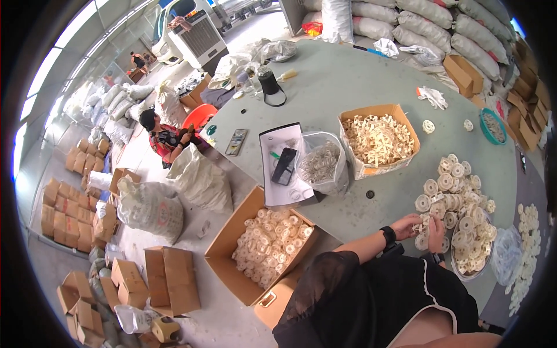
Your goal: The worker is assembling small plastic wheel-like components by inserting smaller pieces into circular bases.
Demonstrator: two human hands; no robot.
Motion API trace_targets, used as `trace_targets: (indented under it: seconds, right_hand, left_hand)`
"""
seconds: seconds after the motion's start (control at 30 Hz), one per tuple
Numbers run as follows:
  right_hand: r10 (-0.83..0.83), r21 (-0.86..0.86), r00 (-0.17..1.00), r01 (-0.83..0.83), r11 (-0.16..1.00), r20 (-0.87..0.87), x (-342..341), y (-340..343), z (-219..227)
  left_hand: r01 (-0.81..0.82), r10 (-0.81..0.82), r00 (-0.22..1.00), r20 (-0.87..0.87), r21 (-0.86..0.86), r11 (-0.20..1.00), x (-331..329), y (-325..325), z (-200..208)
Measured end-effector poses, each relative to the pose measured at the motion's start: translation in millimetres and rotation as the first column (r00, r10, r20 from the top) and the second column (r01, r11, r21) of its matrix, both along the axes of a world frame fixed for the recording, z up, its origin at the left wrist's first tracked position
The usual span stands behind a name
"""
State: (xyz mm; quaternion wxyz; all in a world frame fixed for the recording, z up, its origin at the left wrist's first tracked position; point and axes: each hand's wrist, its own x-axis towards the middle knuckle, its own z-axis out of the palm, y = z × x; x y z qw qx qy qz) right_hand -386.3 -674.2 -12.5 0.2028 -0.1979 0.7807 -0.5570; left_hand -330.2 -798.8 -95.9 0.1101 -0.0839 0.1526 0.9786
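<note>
My left hand (407, 227), with a black watch at the wrist, is closed on a small cream plastic part (424, 223) at the table's near right. My right hand (436, 234) pinches at the same part from the other side; the fingers hide most of it. Just beyond my hands lies a loose heap of cream plastic wheels (445, 182). A round bowl (462, 275), heaped with cream wheels and strip-like pieces, stands right beside my right hand.
On the green table (313, 81) are a carton of cream pieces (380, 139), a bag of metal rings (322, 162), a shallow box (272, 194) with a black phone-like object, and a teal basket (493, 126). A large carton of wheels (229, 255) stands left of me. Another person (168, 139) sits beyond the sacks.
</note>
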Motion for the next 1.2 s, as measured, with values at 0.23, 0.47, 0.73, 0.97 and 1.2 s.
trace_targets:
  seconds: [0.23, 0.47, 0.73, 0.97, 1.2]
  right_hand:
    - [-0.034, -0.11, 0.972, 0.061, 0.992, 0.232, -33.6, 26.7, -46.9]
    - [-0.075, -0.047, 0.997, 0.075, 0.996, -0.016, -3.6, 1.8, -6.0]
    - [-0.077, -0.026, 0.997, 0.078, 0.997, 0.012, -8.3, 2.9, 6.0]
    - [-0.012, -0.212, 0.973, 0.062, 0.975, 0.229, -35.9, 27.9, -48.7]
    - [-0.003, -0.331, 0.813, 0.24, 0.912, 0.583, -37.8, 27.2, -51.0]
  left_hand:
    - [0.08, -0.085, 0.988, 0.126, 0.043, 0.996, -6.0, -0.8, 8.9]
    - [0.094, -0.11, 0.974, 0.195, 0.093, 0.991, -5.3, -1.0, 10.4]
    - [0.185, -0.183, 0.976, 0.115, -0.009, 0.983, 1.4, -4.8, 7.5]
    - [0.149, -0.13, 0.985, 0.114, -0.179, 0.972, 2.9, 0.5, 29.6]
    - [0.164, -0.141, 0.984, 0.105, -0.272, 0.948, 2.9, -4.2, 48.9]
